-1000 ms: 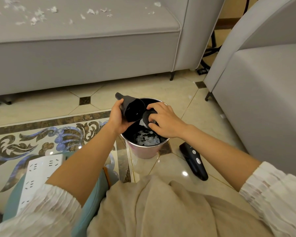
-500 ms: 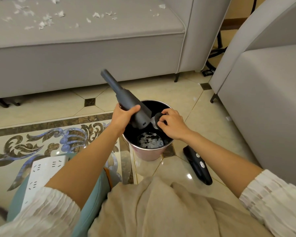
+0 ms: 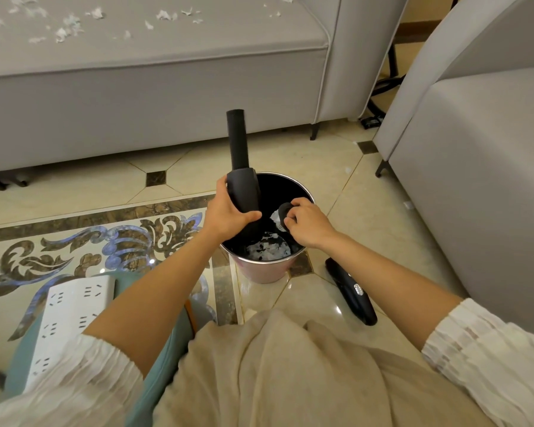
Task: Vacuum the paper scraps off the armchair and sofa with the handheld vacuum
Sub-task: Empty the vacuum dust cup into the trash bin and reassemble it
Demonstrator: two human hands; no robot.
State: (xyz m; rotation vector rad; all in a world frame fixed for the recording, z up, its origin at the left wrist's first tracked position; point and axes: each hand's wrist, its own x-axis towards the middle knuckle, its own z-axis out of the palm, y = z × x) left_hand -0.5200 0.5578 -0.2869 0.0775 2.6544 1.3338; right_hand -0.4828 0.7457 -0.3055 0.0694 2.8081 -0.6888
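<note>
Head view is showing a mid-job pit stop, not actual vacuuming. The left hand is gripping the black plastic dust cup with its long nozzle, fingers wrapped round the body, nozzle pointing up and the open end hanging over the round pink metal-rimmed bin. The right hand is pinching a small round dark filter piece just above the bin's right rim. White scraps are already sitting in the bottom of the bin, so I'm guessing one load is emptied.

The black handheld vacuum body is lying on the tiled floor just right of the bin, apart from the cup, so it's needing reassembly before anything else.

The torn white paper scraps are lying thick along the back left of the grey fabric sofa seat, so that part looks undone. The grey armchair on the right is showing no scraps on the part in view.
</note>
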